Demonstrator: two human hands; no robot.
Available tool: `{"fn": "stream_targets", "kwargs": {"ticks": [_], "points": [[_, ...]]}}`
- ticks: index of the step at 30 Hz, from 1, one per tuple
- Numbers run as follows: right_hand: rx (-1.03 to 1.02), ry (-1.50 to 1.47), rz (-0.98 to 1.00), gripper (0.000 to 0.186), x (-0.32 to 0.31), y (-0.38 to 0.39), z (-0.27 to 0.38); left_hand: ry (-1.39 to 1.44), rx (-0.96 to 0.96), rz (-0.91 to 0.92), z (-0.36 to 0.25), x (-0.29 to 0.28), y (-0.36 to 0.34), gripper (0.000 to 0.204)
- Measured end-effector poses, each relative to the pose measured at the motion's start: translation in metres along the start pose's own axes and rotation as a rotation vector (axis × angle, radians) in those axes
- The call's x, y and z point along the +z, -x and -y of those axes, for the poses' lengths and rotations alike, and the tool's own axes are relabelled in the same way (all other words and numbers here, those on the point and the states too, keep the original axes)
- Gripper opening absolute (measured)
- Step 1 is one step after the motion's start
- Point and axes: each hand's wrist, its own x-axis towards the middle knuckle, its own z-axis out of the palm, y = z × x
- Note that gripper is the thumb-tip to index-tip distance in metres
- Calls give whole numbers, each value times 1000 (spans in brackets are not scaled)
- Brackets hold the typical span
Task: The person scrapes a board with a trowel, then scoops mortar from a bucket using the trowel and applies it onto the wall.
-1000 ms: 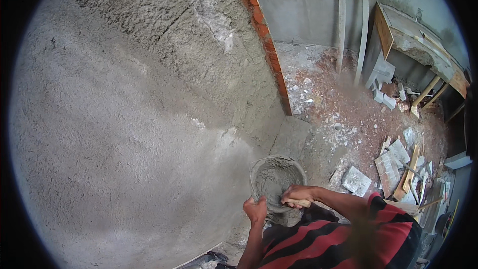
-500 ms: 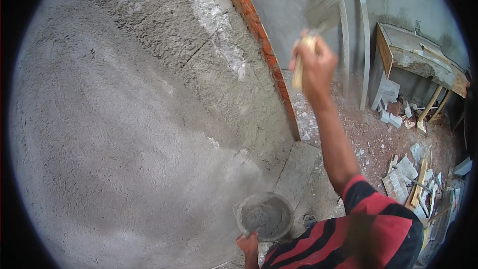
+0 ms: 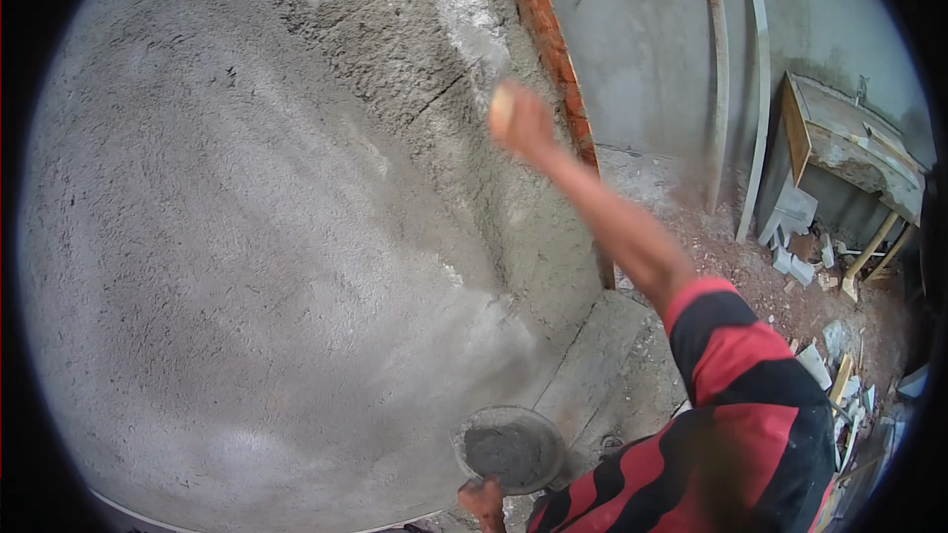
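Note:
My right hand [image 3: 528,125] is stretched out over the mortar-covered wall [image 3: 247,266], near its edge. It is closed round the wooden handle [image 3: 503,114] of a trowel; the blade is hidden behind the hand, and motion smears both. Low in the view, my left hand [image 3: 482,501] grips the near rim of a round bucket [image 3: 559,454]. Wet grey mortar [image 3: 506,452] lies inside the bucket. Fresh, rough mortar [image 3: 395,49] covers the strip along the edge, with a paler patch [image 3: 469,15] on it.
A reddish-brown board [image 3: 549,30] runs along the wall's edge. Beyond it, two upright strips [image 3: 752,89] lean on a grey wall. At the right stand a slab on wooden props [image 3: 849,138] and rubble with scrap wood [image 3: 839,385] on the ground.
My right hand has swung left and down with the trowel, from beyond the board to the mortared strip. My left hand still grips the bucket. The view has shifted slightly.

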Motion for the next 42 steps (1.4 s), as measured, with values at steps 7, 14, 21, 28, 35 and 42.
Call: {"fn": "stream_targets", "kwargs": {"ticks": [7, 14, 21, 28, 35, 42], "points": [[208, -215, 1450, 23, -169, 371, 20, 113, 239, 174, -79, 56, -4, 28], [525, 237, 1473, 29, -225, 439, 27, -53, 357, 423, -137, 97, 5, 29], [332, 322, 1731, 29, -270, 374, 45, 66, 246, 578, -143, 121, 24, 34], [183, 389, 1627, 23, -256, 410, 33, -110, 647, 540, -195, 114, 28, 35], [767, 162, 1616, 26, -263, 404, 15, 102, 623, 599, -211, 85, 25, 23], [1639, -490, 1386, 18, -263, 432, 88, 245, 543, 536, -148, 78, 9, 28]]}}
